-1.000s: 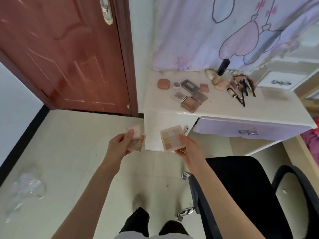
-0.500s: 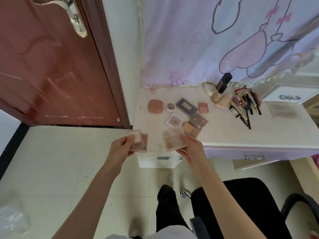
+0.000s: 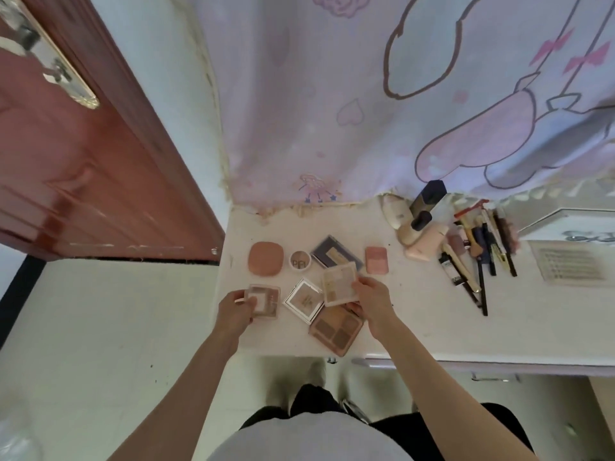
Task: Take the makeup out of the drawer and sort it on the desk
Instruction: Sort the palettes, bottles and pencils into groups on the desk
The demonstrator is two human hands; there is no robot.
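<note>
Left hand [image 3: 234,311] curled round a small clear-lidded square pink blush compact [image 3: 263,300], thumb on its near edge, held over the left front corner of the white worktop [image 3: 416,321]. Right hand [image 3: 374,299] pinching a pale square multi-shade eyeshadow palette [image 3: 339,283] by its right edge, tilted, above the other cases. Just below that palette, lying flat: a white-rimmed square compact with gold lettering [image 3: 304,299], turned like a diamond, and a brown four-pan eyeshadow palette [image 3: 336,329] near the front edge, partly under the right hand. Further back in a loose row: a rounded terracotta compact [image 3: 265,262], a small round white-rimmed pot [image 3: 300,260] just beside it, a dark blue rectangular palette with a gold label [image 3: 334,254] partly behind the held palette, and a small pink rectangular blush [image 3: 376,264]. To the right, near the back: a cream oval case [image 3: 396,212], a dark-capped tall bottle [image 3: 427,197], a beige bottle with a black cap [image 3: 412,232] and a pale pink tube [image 3: 427,242], touching one another. Right of these, a fanned cluster of pencils, brushes and thin tubes [image 3: 479,251], laid roughly parallel. A pink cartoon-print curtain [image 3: 366,94] hanging behind the worktop, a red-brown wooden door [image 3: 83,161] at the left.
</note>
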